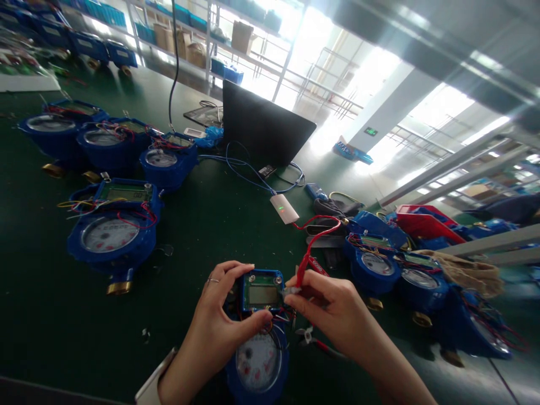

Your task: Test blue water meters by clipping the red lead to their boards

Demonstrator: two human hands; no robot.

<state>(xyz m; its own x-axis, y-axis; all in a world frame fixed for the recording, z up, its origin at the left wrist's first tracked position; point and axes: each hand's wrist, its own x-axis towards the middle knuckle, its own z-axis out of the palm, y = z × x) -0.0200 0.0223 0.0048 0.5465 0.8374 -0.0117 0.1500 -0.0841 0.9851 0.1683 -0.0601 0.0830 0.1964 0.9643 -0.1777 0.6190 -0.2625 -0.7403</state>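
A blue water meter (pixel 258 360) with a round dial lies in front of me, its small display board (pixel 262 293) at the top. My left hand (pixel 223 315) is closed around that display housing, thumb on its lower edge and fingers on the upper left. At the housing's right side, my right hand (pixel 324 298) pinches a small grey connector (pixel 291 291) at the end of a red cable (pixel 310 247). The cable leads up to a white box (pixel 284 208) with a green light. Loose thin wires show below the display. Red-handled pliers (pixel 309 336) lie under my right hand.
Several more blue meters stand at left, the nearest being an opened meter (pixel 113 225). Others, such as this meter (pixel 375 264), stand at right beside a red bin (pixel 426 222). A black laptop (pixel 265 126) stands at the back, with blue cable (pixel 248 166) before it.
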